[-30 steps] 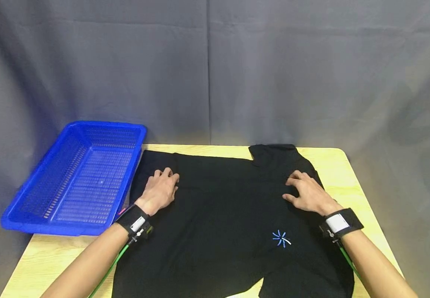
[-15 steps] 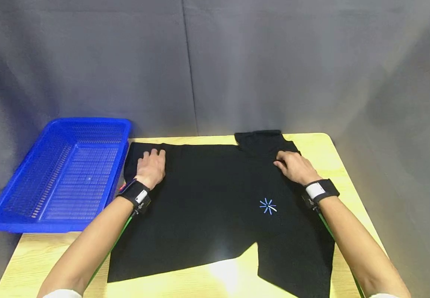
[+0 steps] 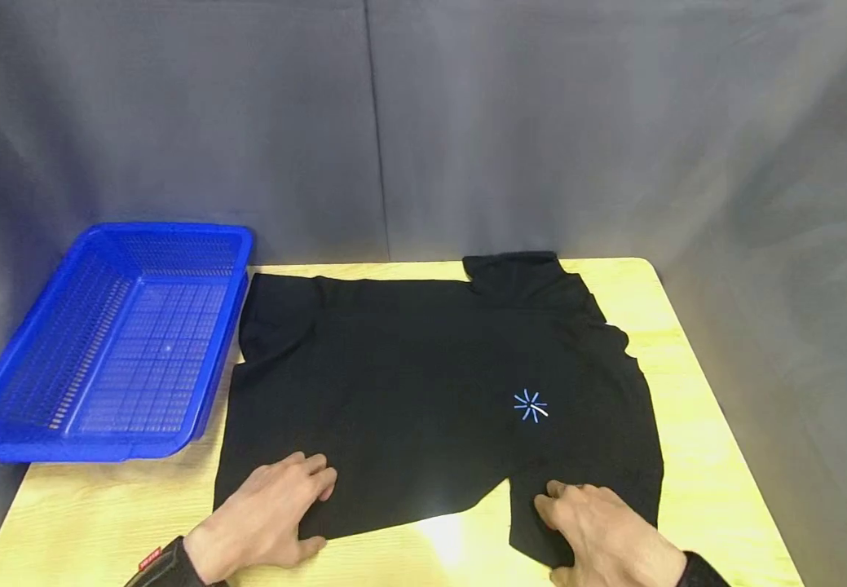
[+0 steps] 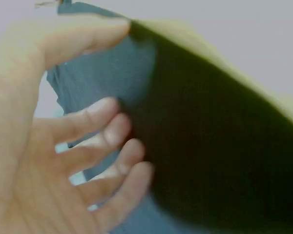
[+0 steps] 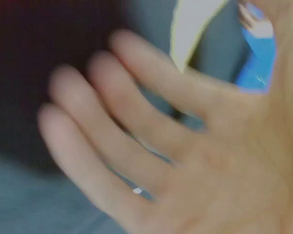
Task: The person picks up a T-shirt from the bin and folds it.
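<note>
A black T-shirt point(image 3: 408, 383) lies spread sideways on the table, with a small blue and white starburst print point(image 3: 531, 405) on its right part. Over the shirt's near left edge is my left hand point(image 3: 265, 514), fingers loosely bent above the cloth and thumb apart from them. The left wrist view shows cloth point(image 4: 205, 126) beyond the fingertips, none of it pinched. My right hand point(image 3: 606, 530) is over the near sleeve point(image 3: 533, 522) at the front right. Its fingers point(image 5: 83, 112) stretch out over dark cloth in the right wrist view, which is blurred.
A blue plastic basket point(image 3: 206, 391) with slotted walls stands at the table's left side. Pale wood tabletop point(image 3: 716, 489) shows right of the shirt and along the front. A grey curtain point(image 3: 423, 130) hangs behind the table.
Both hands have moved from the shirt's far part toward its near edge. The shirt's left and right edges now show some bunched folds where the hands were.
</note>
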Demonstrator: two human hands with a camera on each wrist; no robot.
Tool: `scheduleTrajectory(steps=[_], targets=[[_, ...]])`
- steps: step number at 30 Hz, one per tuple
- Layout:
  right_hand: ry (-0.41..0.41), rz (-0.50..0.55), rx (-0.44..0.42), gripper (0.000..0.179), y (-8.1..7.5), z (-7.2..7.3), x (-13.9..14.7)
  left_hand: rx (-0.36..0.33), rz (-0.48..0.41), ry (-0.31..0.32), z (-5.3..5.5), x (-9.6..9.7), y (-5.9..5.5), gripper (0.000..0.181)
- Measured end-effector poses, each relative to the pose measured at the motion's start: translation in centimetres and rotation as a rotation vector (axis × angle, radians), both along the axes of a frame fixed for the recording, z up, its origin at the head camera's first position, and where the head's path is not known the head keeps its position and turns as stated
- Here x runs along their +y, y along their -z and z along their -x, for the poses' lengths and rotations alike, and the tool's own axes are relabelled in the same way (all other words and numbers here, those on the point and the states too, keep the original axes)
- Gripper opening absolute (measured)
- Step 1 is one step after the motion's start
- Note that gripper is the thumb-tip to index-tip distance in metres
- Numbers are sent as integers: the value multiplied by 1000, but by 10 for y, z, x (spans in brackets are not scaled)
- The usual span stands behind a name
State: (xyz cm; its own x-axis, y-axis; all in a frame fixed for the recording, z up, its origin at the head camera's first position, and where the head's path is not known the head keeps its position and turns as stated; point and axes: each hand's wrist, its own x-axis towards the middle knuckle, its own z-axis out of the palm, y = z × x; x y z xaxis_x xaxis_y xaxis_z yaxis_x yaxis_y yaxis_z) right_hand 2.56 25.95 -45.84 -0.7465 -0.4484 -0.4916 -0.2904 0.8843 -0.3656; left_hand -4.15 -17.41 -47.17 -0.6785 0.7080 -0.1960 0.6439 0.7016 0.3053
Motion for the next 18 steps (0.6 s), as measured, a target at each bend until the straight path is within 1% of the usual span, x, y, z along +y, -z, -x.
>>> scheduleTrajectory(steps=[2,3,4,6,7,8,9,10,12,13,14,15,16,18], targets=[[6,-102,98,42,7,-15,-9,37,28,6,-12,-4,0,36],[9,-135,162,41,11,-21,-11,66,43,12,-17,-5,1,35],[14,-155,232,37,14,-25,-11,99,51,19,-20,-5,2,34],[30,-180,353,30,21,-31,-10,189,64,25,-25,-4,5,37],[49,-176,411,26,25,-33,-8,225,62,24,-27,-4,6,40],[79,-162,447,24,29,-34,-5,252,54,19,-29,-6,8,43],[114,-133,467,23,33,-34,0,267,43,7,-30,-8,10,39],[155,-90,461,21,36,-34,4,269,19,-5,-31,-10,11,33],[214,23,413,19,41,-33,13,249,-28,-20,-31,-17,10,28],[238,82,369,20,42,-33,17,216,-50,-24,-31,-21,9,29],[252,130,306,19,42,-32,21,186,-67,-23,-30,-25,8,30],[263,155,233,18,40,-31,23,150,-80,-21,-29,-29,7,32],[263,165,161,19,37,-30,25,104,-90,-19,-28,-34,5,34],[199,192,63,26,29,-27,30,18,-98,-19,-26,-41,1,36]])
